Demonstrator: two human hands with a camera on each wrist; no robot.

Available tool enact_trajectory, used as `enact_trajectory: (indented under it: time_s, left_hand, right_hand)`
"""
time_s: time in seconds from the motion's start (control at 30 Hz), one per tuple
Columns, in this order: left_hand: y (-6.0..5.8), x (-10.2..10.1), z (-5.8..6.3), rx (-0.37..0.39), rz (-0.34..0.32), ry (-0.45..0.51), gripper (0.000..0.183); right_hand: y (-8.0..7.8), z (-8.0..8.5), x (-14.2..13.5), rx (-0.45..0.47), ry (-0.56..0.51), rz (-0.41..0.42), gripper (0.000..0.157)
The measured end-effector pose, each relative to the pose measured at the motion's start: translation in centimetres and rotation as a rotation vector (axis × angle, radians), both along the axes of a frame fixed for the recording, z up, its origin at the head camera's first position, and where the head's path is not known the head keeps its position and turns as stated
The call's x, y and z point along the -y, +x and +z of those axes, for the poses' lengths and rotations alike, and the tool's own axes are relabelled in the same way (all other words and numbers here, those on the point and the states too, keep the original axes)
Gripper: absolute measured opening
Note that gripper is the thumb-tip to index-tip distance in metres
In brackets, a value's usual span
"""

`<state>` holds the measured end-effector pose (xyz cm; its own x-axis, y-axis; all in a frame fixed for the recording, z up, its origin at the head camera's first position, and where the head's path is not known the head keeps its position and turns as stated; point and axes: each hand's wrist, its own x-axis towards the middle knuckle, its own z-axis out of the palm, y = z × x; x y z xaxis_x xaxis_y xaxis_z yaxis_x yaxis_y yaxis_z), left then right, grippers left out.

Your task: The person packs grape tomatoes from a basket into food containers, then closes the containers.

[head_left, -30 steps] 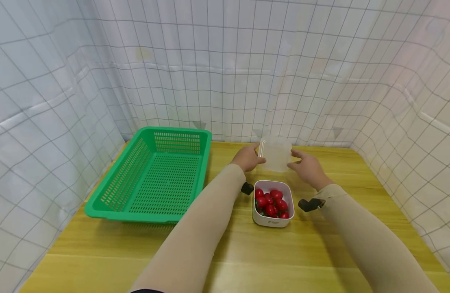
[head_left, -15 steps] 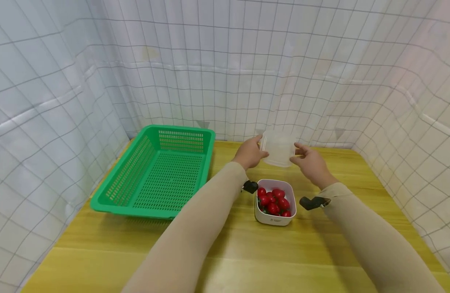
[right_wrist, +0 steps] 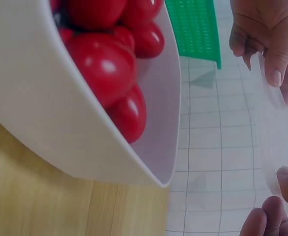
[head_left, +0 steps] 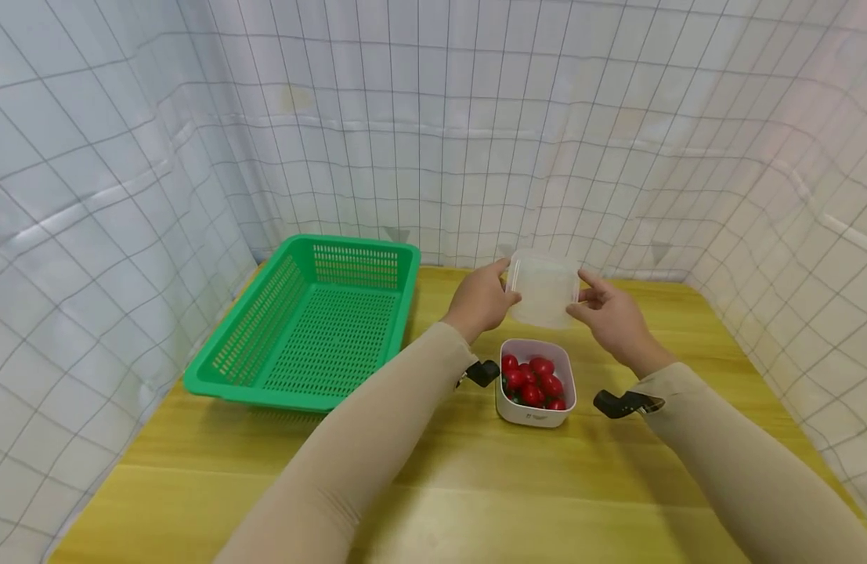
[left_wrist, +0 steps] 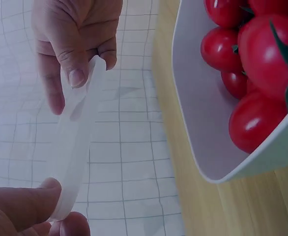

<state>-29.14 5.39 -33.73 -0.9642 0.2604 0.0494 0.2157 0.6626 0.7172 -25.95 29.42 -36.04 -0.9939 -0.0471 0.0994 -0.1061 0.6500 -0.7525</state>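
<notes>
A clear, frosted square lid (head_left: 543, 290) is held up above the table, behind a white container (head_left: 535, 419) of red cherry tomatoes (head_left: 532, 382). My left hand (head_left: 481, 299) pinches the lid's left edge between thumb and fingers; this left hand (left_wrist: 26, 211) is at the lower left of the left wrist view. On the opposite edge, my right hand (head_left: 612, 319) pinches with thumb and fingertips. The right wrist view shows the lid (right_wrist: 269, 132) nearly edge-on, spanning both hands. Several tomatoes (left_wrist: 254, 120) fill the uncovered container, some with green stems.
To the left sits a green perforated basket (head_left: 405, 313) with nothing visible inside. The wooden table (head_left: 475, 501) meets white grid-patterned sheeting (head_left: 440, 157) at the back and both sides. Small black devices (head_left: 482, 373) are on both wrists.
Both hands have raised the lid slightly and tilted it, and it shows larger now. The container and basket stay where they were; the head view has shifted a little.
</notes>
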Motion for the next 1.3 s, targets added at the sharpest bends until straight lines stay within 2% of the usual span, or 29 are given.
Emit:
enact_trajectory:
  time_s: [0.1, 0.27, 0.63, 0.8, 0.97, 1.1, 1.3]
  left_hand:
    - [0.6, 0.2, 0.1, -0.024, -0.002, 0.000, 0.069]
    - [1.4, 0.5, -0.1, -0.016, -0.014, 0.013, 0.062]
    - [2.6, 0.9, -1.5, -0.060, -0.018, 0.020, 0.052]
    - [3.3, 1.1, -2.2, -0.097, -0.028, -0.005, 0.045]
    - [3.8, 1.4, -2.7, -0.131, -0.035, 0.020, 0.040]
    - [4.1, 1.6, -2.8, -0.159, -0.050, 0.028, 0.037]
    - [4.6, 2.4, -3.5, -0.188, -0.106, 0.019, 0.034]
  right_hand:
    - [0.5, 0.1, 0.0, -0.011, -0.018, 0.011, 0.075]
    - [1.3, -0.2, -0.1, -0.009, -0.024, 0.010, 0.076]
    - [2.8, -0.9, -0.3, -0.002, -0.118, 0.005, 0.074]
    - [3.3, -1.0, -0.5, -0.037, -0.065, -0.011, 0.060]
    - [3.9, -1.0, -0.7, -0.056, -0.041, -0.005, 0.046]
    - [4.5, -0.8, -0.9, -0.040, -0.005, 0.000, 0.046]
    - [5.4, -0.8, -1.1, -0.056, 0.098, 0.039, 0.042]
